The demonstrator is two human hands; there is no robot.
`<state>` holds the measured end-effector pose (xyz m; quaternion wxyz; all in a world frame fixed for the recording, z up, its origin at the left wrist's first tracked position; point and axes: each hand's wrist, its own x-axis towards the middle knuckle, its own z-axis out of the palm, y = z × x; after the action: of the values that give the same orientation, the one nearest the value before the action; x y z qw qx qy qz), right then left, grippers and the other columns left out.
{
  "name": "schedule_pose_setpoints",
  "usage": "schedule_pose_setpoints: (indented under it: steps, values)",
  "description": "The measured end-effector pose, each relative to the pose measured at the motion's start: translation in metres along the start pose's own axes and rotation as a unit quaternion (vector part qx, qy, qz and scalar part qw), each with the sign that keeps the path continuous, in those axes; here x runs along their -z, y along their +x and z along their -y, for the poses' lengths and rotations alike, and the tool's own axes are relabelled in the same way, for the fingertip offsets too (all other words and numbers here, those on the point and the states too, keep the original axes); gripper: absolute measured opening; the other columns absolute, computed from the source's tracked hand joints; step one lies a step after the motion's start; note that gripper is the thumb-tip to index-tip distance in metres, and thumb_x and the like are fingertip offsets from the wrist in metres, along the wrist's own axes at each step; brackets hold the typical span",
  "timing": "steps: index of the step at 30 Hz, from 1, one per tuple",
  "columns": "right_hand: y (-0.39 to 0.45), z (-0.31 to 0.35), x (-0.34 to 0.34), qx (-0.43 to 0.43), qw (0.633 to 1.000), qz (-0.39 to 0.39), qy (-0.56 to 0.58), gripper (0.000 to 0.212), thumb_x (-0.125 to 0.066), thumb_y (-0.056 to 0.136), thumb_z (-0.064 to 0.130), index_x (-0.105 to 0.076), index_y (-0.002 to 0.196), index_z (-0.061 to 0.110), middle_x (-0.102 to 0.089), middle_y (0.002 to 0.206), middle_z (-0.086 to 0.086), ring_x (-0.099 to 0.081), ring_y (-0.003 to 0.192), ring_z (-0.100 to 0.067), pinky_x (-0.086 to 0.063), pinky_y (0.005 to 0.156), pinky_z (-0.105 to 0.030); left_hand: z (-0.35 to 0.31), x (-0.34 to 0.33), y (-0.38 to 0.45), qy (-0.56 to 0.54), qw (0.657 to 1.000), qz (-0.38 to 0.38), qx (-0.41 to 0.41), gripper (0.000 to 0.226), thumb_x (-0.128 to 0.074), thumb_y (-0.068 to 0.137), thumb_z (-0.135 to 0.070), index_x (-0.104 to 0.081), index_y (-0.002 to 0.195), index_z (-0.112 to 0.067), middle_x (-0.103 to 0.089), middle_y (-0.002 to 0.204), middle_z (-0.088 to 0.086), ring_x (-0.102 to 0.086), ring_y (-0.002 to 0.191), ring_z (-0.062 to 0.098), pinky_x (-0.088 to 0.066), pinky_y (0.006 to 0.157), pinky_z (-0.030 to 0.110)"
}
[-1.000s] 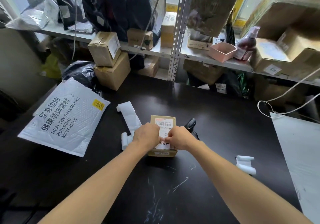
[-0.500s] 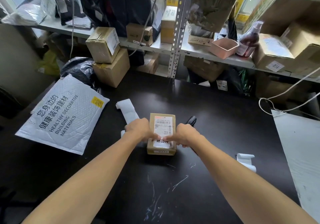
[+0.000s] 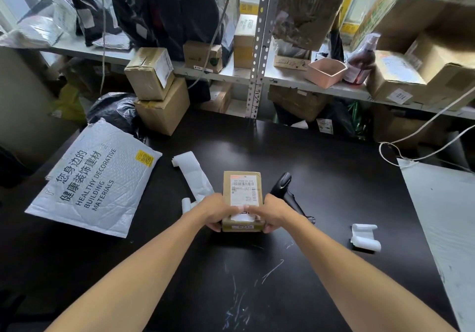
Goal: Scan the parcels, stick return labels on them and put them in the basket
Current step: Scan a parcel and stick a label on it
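1. A small cardboard parcel (image 3: pixel 243 198) was seen lying flat on the black table (image 3: pixel 321 177), near its middle, with a white shipping label (image 3: pixel 244 190) on its top face.
2. The parcel was gripped at its near end from both sides: the left hand (image 3: pixel 214 212) was curled round the left edge, with the thumb at the near lower corner.
3. The right hand (image 3: pixel 272 212) was curled round the right edge in the same way, its fingertips laid on the top face and meeting those of the left hand over a second white label (image 3: pixel 241 216), largely hidden beneath them.
4. A black handheld scanner (image 3: pixel 282 186) was laid on the table just beside the parcel, to its right, partly hidden by the right wrist.
5. A strip of white label backing (image 3: pixel 192 175) was left just to the left of the parcel, and a curled piece of white paper (image 3: pixel 365 236) lay well apart at the right.
6. A white padded mailer (image 3: pixel 95 177) with printed text was spread at the left edge of the table.
7. Two stacked cardboard boxes (image 3: pixel 156 92) were placed at the far left of the table, in front of a shelf (image 3: pixel 231 76) loaded with parcels.
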<state>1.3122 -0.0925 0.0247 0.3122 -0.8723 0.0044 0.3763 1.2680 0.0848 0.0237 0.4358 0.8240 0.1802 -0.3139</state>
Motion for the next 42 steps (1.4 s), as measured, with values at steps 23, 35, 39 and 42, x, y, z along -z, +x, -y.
schedule_pose_setpoints:
  steps: [23,35,39,42]
  values:
    - [-0.082,-0.031,-0.046,0.073,0.982,-0.172,-0.028,0.113,-0.087,0.05,0.044,-0.022,0.142,0.029,-0.054,0.128,0.007,-0.06,0.11,-0.014,-0.056,0.092,-0.041,0.029,-0.006,-0.029,0.111,0.955,0.011,-0.276,0.119,-0.093,0.055,-0.025,-0.017,0.147,-0.021,-0.043,0.133,-0.01,-0.047,0.127,0.012,-0.044,0.108,0.033]
    - [-0.255,-0.148,-0.081,-0.068,0.912,-0.401,0.059,0.133,-0.08,0.065,0.056,0.02,0.15,0.037,-0.054,0.14,-0.001,-0.062,0.114,-0.027,-0.053,0.091,-0.046,-0.041,-0.15,-0.104,0.13,0.843,0.197,-0.483,0.121,-0.091,0.054,-0.027,-0.019,0.15,-0.033,-0.054,0.136,-0.01,-0.054,0.126,0.006,-0.051,0.103,0.038]
    - [-0.324,-0.211,-0.103,-0.146,0.883,-0.434,0.102,0.139,-0.082,0.067,0.053,0.027,0.149,0.034,-0.047,0.149,-0.006,-0.056,0.125,-0.028,-0.049,0.099,-0.04,-0.059,-0.233,-0.143,0.196,0.803,0.261,-0.498,0.125,-0.093,0.053,-0.037,-0.015,0.151,-0.039,-0.053,0.135,-0.008,-0.054,0.125,0.007,-0.051,0.103,0.04]
    - [-0.378,-0.264,-0.123,-0.222,0.857,-0.442,0.143,0.141,-0.082,0.064,0.057,0.028,0.15,0.032,-0.042,0.153,-0.007,-0.055,0.126,-0.03,-0.048,0.101,-0.043,-0.07,-0.304,-0.181,0.253,0.756,0.306,-0.52,0.123,-0.09,0.054,-0.042,-0.014,0.15,-0.039,-0.051,0.138,-0.009,-0.051,0.127,0.009,-0.048,0.106,0.04]
